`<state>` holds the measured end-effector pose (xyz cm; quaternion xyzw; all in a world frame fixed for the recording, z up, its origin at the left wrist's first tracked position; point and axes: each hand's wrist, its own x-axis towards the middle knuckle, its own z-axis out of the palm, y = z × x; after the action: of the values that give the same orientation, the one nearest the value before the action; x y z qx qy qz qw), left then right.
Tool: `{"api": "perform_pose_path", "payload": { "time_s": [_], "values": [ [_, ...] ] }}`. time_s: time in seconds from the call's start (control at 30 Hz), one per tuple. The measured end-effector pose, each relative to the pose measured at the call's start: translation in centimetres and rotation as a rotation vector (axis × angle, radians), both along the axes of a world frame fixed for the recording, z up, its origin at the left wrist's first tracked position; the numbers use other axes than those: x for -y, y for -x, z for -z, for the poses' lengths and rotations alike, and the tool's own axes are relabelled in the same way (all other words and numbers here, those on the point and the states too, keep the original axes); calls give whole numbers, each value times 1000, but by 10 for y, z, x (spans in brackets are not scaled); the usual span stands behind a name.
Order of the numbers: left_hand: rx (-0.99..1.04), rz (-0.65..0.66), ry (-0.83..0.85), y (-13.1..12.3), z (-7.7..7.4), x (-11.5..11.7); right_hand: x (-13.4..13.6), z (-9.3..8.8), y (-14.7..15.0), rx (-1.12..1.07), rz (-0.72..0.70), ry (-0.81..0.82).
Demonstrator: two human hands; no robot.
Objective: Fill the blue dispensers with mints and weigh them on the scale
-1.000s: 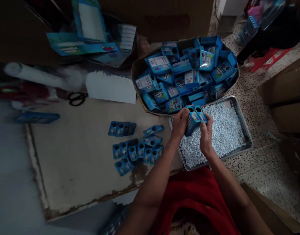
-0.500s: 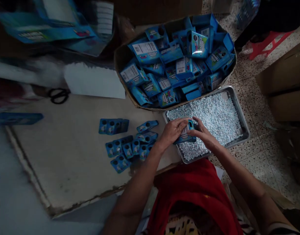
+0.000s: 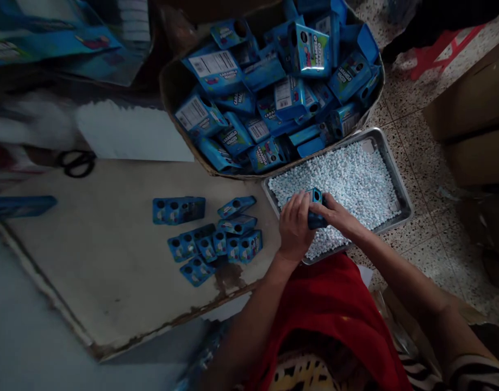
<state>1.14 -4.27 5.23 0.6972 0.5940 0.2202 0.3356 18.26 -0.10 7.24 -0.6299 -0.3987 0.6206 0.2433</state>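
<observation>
Head view: gripping a glossy blue carton (image 3: 317, 219) between curled left hand (image 3: 295, 224) and right hand (image 3: 335, 212), right of centre, over pale, rounded beads (image 3: 347, 174) in metal tray (image 3: 405, 201); exact grip hard to tell. At top, heaped boxy cartons (image 3: 274, 106) in cardboard bin (image 3: 188, 139).

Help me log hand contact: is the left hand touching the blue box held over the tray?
Touching. The head view shows the left hand curled against the side of the blue box, with no gap visible between them.
</observation>
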Motion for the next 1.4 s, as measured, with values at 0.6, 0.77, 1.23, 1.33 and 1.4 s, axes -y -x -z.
{"api": "perform_pose_path", "payload": {
  "time_s": [0.6,0.77,1.23,1.33,1.4],
  "values": [
    [471,-221,501,25,3,32,60,39,-36,-373,-131,20],
    [269,-305,394,59,14,10,1,45,-54,126,-286,-336],
    [-385,10,381,59,54,-54,-81,128,-27,494,-791,-722],
    [-359,50,381,44,51,-66,-61,127,-34,506,-613,-618],
    [-339,91,416,30,48,-78,-51,126,-33,431,-376,-530]
  ]
}}
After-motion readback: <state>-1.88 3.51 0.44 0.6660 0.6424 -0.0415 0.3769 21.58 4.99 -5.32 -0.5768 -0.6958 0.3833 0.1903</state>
